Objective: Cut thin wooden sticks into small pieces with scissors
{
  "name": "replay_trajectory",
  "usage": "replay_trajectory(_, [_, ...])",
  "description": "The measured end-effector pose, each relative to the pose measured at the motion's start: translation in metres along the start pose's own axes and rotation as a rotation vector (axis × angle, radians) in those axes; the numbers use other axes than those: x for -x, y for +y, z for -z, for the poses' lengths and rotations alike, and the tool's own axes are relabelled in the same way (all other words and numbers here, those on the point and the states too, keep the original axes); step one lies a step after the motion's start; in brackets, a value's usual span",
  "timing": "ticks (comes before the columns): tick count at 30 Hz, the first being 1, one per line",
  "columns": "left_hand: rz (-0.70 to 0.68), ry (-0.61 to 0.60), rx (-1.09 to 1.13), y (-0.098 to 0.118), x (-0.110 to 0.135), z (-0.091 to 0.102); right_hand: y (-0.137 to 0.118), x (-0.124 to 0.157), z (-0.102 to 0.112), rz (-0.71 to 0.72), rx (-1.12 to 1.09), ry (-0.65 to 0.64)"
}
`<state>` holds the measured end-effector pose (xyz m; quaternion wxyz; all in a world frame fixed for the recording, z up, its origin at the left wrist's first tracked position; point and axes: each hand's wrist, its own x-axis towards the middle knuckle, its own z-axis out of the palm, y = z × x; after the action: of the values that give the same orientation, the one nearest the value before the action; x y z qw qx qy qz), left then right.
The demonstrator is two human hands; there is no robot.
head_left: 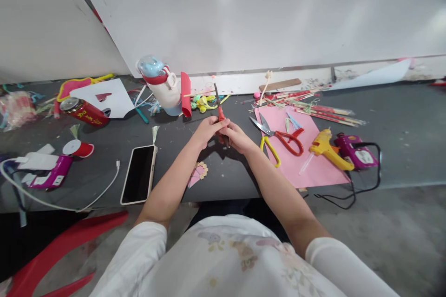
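Both of my hands meet above the middle of the dark table (400, 120). My left hand (207, 131) and my right hand (235, 138) are closed together on a small red-handled tool (219, 104) whose dark thin blade points up and away from me. Whether it is a cutter or small scissors I cannot make out. Below my left wrist a small pink fan-shaped craft piece (198, 174) lies on the table. A black phone (138, 174) lies to the left of my left forearm.
On a pink sheet (313, 167) to the right lie red scissors (282, 135), yellow-handled scissors (270, 148), a yellow glue gun (327, 148) and a purple one (355, 151). Decorated sticks (313, 106) lie behind. A white bottle (162, 83), red can (83, 111) and tape roll (78, 148) stand left.
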<state>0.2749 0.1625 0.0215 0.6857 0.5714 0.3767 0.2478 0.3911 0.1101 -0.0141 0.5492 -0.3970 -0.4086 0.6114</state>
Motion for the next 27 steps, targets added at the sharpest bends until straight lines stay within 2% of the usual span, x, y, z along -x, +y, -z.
replay_trajectory(27, [-0.013,-0.007,0.015,-0.0064,-0.0044,0.0016,0.0015,0.0009,0.0004,-0.004,0.000,0.006])
